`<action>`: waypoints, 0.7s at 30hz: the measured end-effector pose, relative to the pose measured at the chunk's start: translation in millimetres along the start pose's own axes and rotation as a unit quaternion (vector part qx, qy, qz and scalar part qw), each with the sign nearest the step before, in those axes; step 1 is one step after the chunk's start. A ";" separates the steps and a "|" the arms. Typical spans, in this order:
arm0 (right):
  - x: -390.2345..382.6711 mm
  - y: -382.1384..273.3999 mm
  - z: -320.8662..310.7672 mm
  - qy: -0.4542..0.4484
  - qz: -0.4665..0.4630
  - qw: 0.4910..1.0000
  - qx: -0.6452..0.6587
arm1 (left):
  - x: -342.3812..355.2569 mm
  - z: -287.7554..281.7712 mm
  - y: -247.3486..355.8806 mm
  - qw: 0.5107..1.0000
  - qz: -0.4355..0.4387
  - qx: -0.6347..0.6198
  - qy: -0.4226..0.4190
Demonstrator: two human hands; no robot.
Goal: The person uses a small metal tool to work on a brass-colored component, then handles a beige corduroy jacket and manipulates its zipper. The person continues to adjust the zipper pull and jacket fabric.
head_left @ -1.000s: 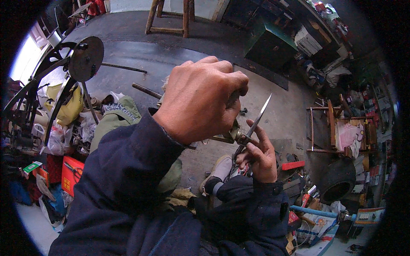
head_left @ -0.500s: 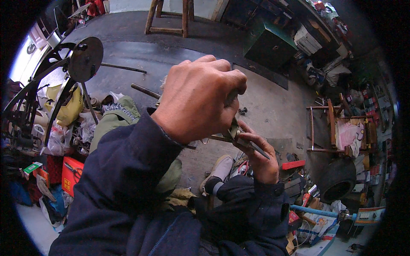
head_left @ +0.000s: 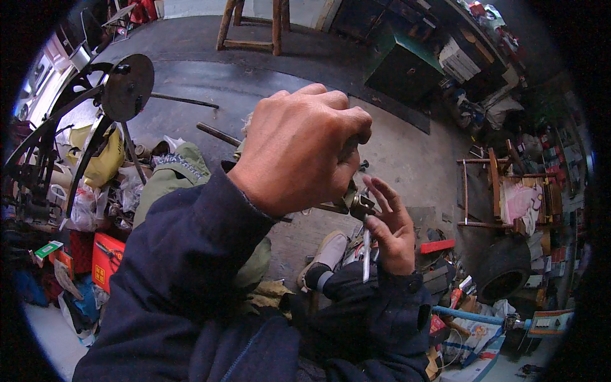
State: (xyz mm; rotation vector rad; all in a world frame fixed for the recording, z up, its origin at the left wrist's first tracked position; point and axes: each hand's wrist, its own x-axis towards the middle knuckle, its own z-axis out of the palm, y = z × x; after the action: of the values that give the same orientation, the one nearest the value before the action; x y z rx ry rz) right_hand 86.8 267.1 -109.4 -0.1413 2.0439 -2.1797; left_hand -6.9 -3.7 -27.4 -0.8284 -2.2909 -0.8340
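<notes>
My left hand (head_left: pixel 299 149) is closed in a fist at the centre, back of the hand up. What its fingers grip is hidden beneath it. From under its right side juts a dull, brassy metal fitting (head_left: pixel 360 205). A slim silver metal bar (head_left: pixel 366 258) hangs down from beside the fitting; whether the two are joined I cannot tell. Just right of them is my right hand (head_left: pixel 394 232), fingers stretched out and apart. Its thumb tip lies at the bar's upper end, and its forefinger is near the fitting.
A black iron machine with a round disc (head_left: pixel 128 88) stands at left, above bags and a red box (head_left: pixel 107 261). A wooden stool (head_left: pixel 277 38) and a green case (head_left: pixel 404 70) are at the far side. Rightward are a small wooden chair (head_left: pixel 493 184) and a black tyre (head_left: pixel 503 270).
The silver bar has swung from slanting rightward under my right fingers to hanging down. My right fingers have spread and lifted. My left fist has hardly moved.
</notes>
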 end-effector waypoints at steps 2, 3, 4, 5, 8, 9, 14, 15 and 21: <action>-2.0 -2.3 4.2 -0.002 -0.014 0.999 -0.032 | 0.0 0.1 0.2 1.000 0.003 0.001 0.000; -2.3 -2.9 6.3 0.003 -0.017 0.999 -0.045 | 0.1 0.0 0.2 1.000 0.005 0.000 0.004; -2.4 -3.3 8.2 0.009 -0.020 0.998 -0.052 | 0.2 -0.1 -0.1 1.000 0.005 0.002 0.002; -2.5 -3.7 9.3 0.008 -0.032 0.998 -0.054 | 0.2 -0.2 -0.3 1.000 0.006 0.003 0.004; -1.2 -3.6 8.9 0.034 -0.001 0.996 -0.086 | 0.5 0.5 -0.7 1.000 0.008 0.004 0.005; -0.5 -3.1 7.8 0.055 0.015 0.992 -0.117 | 0.4 0.6 -0.7 1.000 0.006 0.003 0.003; 1.5 1.6 1.3 0.131 0.068 0.968 -0.201 | 0.2 -0.1 -0.8 1.000 0.005 0.003 0.000; 2.1 2.3 -0.1 0.123 0.075 0.970 -0.196 | 0.3 -0.2 -1.0 1.000 0.002 0.002 -0.002; 4.1 0.5 -6.2 0.017 0.202 0.975 -0.089 | -3.5 3.3 -3.7 1.000 0.008 -0.009 0.019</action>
State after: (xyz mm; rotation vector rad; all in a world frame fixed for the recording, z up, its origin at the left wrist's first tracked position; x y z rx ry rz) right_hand 81.7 272.4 -110.5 0.2716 2.0647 -1.7679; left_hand -8.1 -4.9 -33.2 -0.8311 -2.2432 -0.8560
